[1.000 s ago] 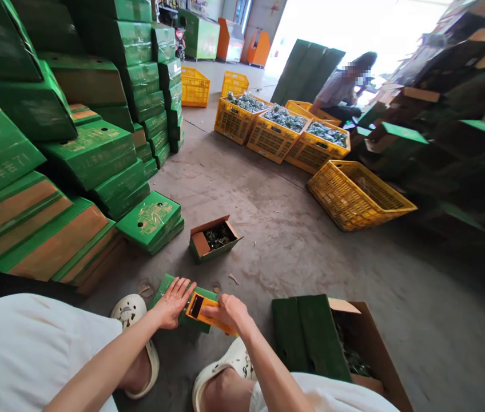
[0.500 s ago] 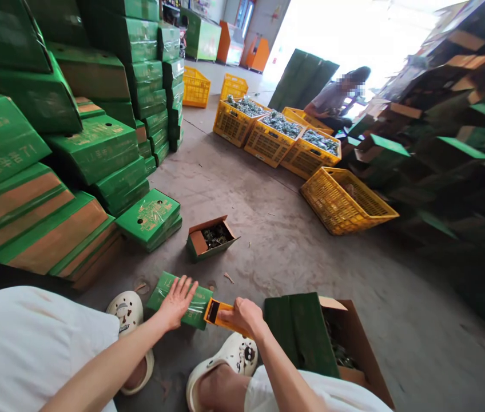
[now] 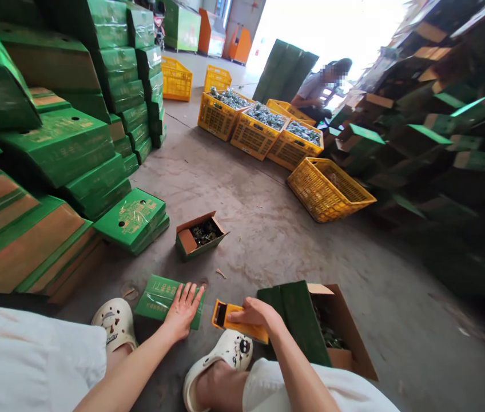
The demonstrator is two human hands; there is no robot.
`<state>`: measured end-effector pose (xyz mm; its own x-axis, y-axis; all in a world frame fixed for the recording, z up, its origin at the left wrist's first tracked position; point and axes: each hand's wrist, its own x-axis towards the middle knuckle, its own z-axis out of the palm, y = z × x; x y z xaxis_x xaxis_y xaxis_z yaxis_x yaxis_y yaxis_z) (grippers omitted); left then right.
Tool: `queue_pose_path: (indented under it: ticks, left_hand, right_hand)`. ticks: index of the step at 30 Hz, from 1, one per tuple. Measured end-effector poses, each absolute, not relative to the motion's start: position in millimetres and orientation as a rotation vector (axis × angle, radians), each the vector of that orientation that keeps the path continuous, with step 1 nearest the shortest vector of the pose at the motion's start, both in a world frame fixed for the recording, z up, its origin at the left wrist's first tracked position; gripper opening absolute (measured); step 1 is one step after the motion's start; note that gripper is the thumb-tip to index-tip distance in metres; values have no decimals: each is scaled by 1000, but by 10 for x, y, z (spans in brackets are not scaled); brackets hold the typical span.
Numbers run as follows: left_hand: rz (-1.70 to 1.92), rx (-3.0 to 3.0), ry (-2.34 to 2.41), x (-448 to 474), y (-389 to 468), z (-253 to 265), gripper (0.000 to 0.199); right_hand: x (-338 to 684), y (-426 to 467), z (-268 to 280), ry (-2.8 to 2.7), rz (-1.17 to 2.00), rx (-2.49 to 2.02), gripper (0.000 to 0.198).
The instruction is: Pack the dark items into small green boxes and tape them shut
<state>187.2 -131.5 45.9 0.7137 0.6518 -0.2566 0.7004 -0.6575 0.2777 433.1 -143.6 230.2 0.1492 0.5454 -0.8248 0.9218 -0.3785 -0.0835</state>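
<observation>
My left hand (image 3: pixel 183 311) lies flat across the right end of a small closed green carton (image 3: pixel 159 297), its fingers stretched out and slightly apart. Clear tape glints on the carton's top. Closed around a yellow-orange tape dispenser (image 3: pixel 251 330) is my right hand (image 3: pixel 258 313). The dispenser's dark front end faces the carton, with a small gap between them. Just right of that hand stands a larger open green carton (image 3: pixel 294 320) with dark contents, only partly visible. Beyond the small carton sits another open carton (image 3: pixel 199 234) holding dark glinting pieces.
Stacked green cartons (image 3: pixel 79 143) line the left. A low carton pile (image 3: pixel 133 214) stands nearer. Yellow crates (image 3: pixel 253 137) with greyish-green contents stand ahead, near a tilted yellow crate (image 3: pixel 332 191). A seated person (image 3: pixel 311 94) is behind them. More cartons (image 3: pixel 409 137) crowd the right.
The tape dispenser has come away from the small carton's right end, moving right with my right hand. My left hand has shifted toward that end. The camera view has shifted slightly.
</observation>
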Motion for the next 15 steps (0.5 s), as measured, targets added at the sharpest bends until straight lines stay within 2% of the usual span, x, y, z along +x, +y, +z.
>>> queue_pose_path:
  ticks: [8, 15]
  left_hand:
    - [-207, 2614, 1070, 1901, -1355, 377, 138]
    - [-200, 2661, 1073, 1871, -1371, 492, 140]
  right_hand:
    - [4252, -1386, 2005, 1318, -924, 2028, 59]
    - [4428, -1355, 2018, 1257, -1060, 2014, 57]
